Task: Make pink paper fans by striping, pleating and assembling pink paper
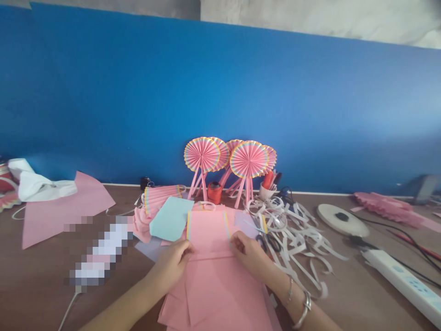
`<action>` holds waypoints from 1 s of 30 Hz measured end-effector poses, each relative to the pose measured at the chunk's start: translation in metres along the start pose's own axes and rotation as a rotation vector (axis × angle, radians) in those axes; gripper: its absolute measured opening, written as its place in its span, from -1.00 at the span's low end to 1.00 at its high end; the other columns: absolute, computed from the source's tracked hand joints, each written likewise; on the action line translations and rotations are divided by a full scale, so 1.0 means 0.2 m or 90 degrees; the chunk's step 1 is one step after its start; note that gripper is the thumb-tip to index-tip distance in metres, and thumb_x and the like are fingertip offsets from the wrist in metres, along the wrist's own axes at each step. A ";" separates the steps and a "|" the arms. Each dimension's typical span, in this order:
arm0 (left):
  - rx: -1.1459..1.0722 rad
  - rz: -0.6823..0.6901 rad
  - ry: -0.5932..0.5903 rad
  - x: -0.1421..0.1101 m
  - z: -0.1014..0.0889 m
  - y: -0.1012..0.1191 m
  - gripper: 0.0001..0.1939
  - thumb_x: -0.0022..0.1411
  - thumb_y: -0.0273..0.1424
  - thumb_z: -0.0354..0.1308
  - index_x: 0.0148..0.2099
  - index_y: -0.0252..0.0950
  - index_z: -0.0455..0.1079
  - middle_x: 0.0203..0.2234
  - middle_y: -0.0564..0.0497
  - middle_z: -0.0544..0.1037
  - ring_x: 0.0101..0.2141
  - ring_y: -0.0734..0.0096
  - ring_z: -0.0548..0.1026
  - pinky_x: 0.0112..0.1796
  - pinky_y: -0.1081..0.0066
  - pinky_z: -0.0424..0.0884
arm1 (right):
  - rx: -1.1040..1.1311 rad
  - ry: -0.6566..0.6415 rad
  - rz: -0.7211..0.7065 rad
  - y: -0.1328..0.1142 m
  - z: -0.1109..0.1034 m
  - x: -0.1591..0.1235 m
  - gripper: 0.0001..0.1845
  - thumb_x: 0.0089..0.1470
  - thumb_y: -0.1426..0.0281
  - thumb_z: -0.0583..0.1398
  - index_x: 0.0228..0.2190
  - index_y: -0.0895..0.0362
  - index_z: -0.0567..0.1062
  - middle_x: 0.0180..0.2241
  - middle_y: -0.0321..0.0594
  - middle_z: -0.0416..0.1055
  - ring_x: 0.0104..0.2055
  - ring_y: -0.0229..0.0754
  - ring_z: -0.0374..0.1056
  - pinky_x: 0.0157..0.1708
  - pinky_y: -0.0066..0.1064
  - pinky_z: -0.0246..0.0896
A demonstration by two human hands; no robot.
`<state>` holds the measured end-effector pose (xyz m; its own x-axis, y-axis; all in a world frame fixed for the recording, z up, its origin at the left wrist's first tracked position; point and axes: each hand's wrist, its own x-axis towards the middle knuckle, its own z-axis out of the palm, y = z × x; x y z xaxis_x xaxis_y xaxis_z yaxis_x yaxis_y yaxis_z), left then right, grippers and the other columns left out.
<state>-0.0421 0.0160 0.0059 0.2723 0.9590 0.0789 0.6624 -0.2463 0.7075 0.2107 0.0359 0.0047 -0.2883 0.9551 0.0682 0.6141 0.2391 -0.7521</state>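
A pink sheet of paper [208, 230] with striped side edges lies between the two hands, over a stack of plain pink paper [223, 289] on the desk [131, 294]. The left hand [174, 261] has its fingers curled at the sheet's left edge, pinching it near the lower corner; the right hand [251, 253] does the same at the right edge, its fingers closed on the paper. A crease or edge runs across between the fingertips. A pale blue sheet [171, 218] lies just beyond the left hand, and scissors [272, 242] lie beside the right.

The left grip [173, 258] and right grip [248, 252] hold a pink sheet [208, 230].
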 end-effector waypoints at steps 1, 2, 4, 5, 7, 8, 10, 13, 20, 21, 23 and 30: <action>0.005 0.001 0.000 0.00 0.00 0.00 -0.82 0.14 -0.50 -0.06 -0.31 -0.24 0.36 -0.33 0.00 0.54 -0.27 0.31 0.49 -0.25 0.37 0.34 | -0.003 0.001 0.001 0.00 0.00 0.00 -0.90 -0.03 0.51 0.03 -0.40 0.12 0.29 -0.58 -0.42 0.21 -0.53 -0.32 0.16 -0.52 -0.51 -0.01; 0.010 0.001 -0.001 0.00 0.00 0.00 -0.81 0.14 -0.51 -0.06 -0.31 -0.24 0.37 -0.33 0.00 0.54 -0.27 0.31 0.49 -0.25 0.37 0.33 | -0.008 0.002 0.002 0.00 0.00 0.00 -0.90 -0.03 0.52 0.03 -0.40 0.12 0.29 -0.59 -0.42 0.20 -0.54 -0.32 0.16 -0.52 -0.51 -0.02; 0.027 0.003 -0.006 0.00 0.00 0.00 -0.81 0.15 -0.53 -0.06 -0.30 -0.24 0.37 -0.32 0.00 0.53 -0.26 0.30 0.48 -0.24 0.37 0.33 | -0.022 0.004 0.001 0.01 0.01 0.00 -0.87 -0.04 0.53 0.03 -0.39 0.12 0.30 -0.59 -0.43 0.20 -0.54 -0.33 0.15 -0.53 -0.52 -0.04; 0.037 0.007 -0.010 0.00 0.00 0.00 -0.80 0.15 -0.54 -0.06 -0.30 -0.24 0.36 -0.32 -0.01 0.53 -0.25 0.30 0.48 -0.24 0.37 0.32 | -0.031 0.005 -0.003 0.01 0.01 0.00 -0.86 -0.05 0.55 0.03 -0.38 0.12 0.30 -0.59 -0.43 0.20 -0.55 -0.33 0.14 -0.53 -0.52 -0.04; 0.061 0.015 -0.015 -0.01 0.00 0.01 -0.80 0.17 -0.55 -0.07 -0.29 -0.25 0.36 -0.31 -0.02 0.51 -0.24 0.30 0.47 -0.22 0.36 0.32 | -0.050 0.006 -0.011 0.02 0.02 -0.01 -0.83 -0.05 0.56 0.03 -0.37 0.12 0.31 -0.58 -0.43 0.20 -0.55 -0.34 0.14 -0.53 -0.52 -0.05; 0.075 0.022 -0.017 -0.01 0.01 0.01 -0.80 0.17 -0.56 -0.08 -0.29 -0.26 0.35 -0.31 -0.03 0.50 -0.24 0.30 0.46 -0.22 0.36 0.31 | -0.061 0.005 -0.017 0.02 0.02 -0.01 -0.83 -0.05 0.57 0.03 -0.37 0.12 0.32 -0.58 -0.42 0.20 -0.55 -0.33 0.14 -0.53 -0.52 -0.05; 0.112 0.033 -0.025 -0.02 0.01 0.01 -0.78 0.19 -0.58 -0.09 -0.28 -0.27 0.35 -0.31 -0.04 0.48 -0.23 0.30 0.44 -0.22 0.35 0.31 | -0.094 0.006 -0.032 0.01 0.01 -0.01 -0.82 -0.03 0.58 0.02 -0.37 0.12 0.32 -0.56 -0.40 0.21 -0.52 -0.32 0.16 -0.51 -0.51 -0.03; 0.208 0.065 -0.034 -0.02 0.03 0.01 -0.72 0.20 -0.64 -0.11 -0.22 -0.27 0.38 -0.29 -0.05 0.44 -0.23 0.27 0.41 -0.24 0.33 0.30 | -0.162 0.008 -0.074 -0.02 0.00 -0.02 -0.79 0.00 0.60 0.00 -0.33 0.14 0.34 -0.46 -0.31 0.28 -0.44 -0.27 0.21 -0.43 -0.46 0.04; 0.358 0.303 -0.013 -0.02 0.05 0.05 -0.55 0.28 -0.56 -0.07 0.12 0.01 0.26 -0.21 -0.02 0.32 -0.17 0.26 0.27 -0.18 0.31 0.24 | -0.386 -0.077 -0.212 -0.11 0.01 -0.05 -0.57 0.03 0.66 0.01 -0.14 0.04 0.42 -0.21 -0.16 0.28 -0.18 -0.16 0.19 -0.23 -0.37 0.07; 0.362 0.318 -0.017 -0.02 0.05 0.06 -0.57 0.28 -0.53 -0.05 0.12 0.00 0.27 -0.21 -0.02 0.32 -0.17 0.26 0.26 -0.18 0.31 0.23 | -0.397 -0.085 -0.237 -0.11 0.01 -0.05 -0.59 0.05 0.64 0.02 -0.15 0.03 0.44 -0.20 -0.16 0.29 -0.17 -0.16 0.18 -0.22 -0.37 0.06; 0.361 0.326 -0.017 -0.02 0.05 0.07 -0.59 0.26 -0.54 -0.04 0.08 -0.05 0.32 -0.21 -0.03 0.33 -0.17 0.25 0.26 -0.19 0.31 0.23 | -0.400 -0.089 -0.269 -0.11 0.01 -0.05 -0.62 0.07 0.63 0.05 -0.18 0.02 0.48 -0.21 -0.18 0.30 -0.18 -0.17 0.18 -0.23 -0.37 0.05; 0.369 0.229 -0.011 -0.03 -0.02 0.03 -0.65 0.10 -0.70 -0.06 -0.48 -0.27 0.47 -0.36 -0.06 0.41 -0.28 0.27 0.30 -0.33 0.32 0.22 | -0.397 -0.055 -0.269 -0.07 -0.05 -0.05 -0.73 -0.04 0.65 0.08 -0.49 0.11 0.51 -0.38 -0.23 0.35 -0.27 -0.19 0.18 -0.30 -0.35 0.00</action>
<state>-0.0422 0.0082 0.0126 0.5533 0.8021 0.2248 0.7943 -0.5893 0.1477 0.2120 0.0245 0.0213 -0.6319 0.7494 0.1977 0.7330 0.6607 -0.1618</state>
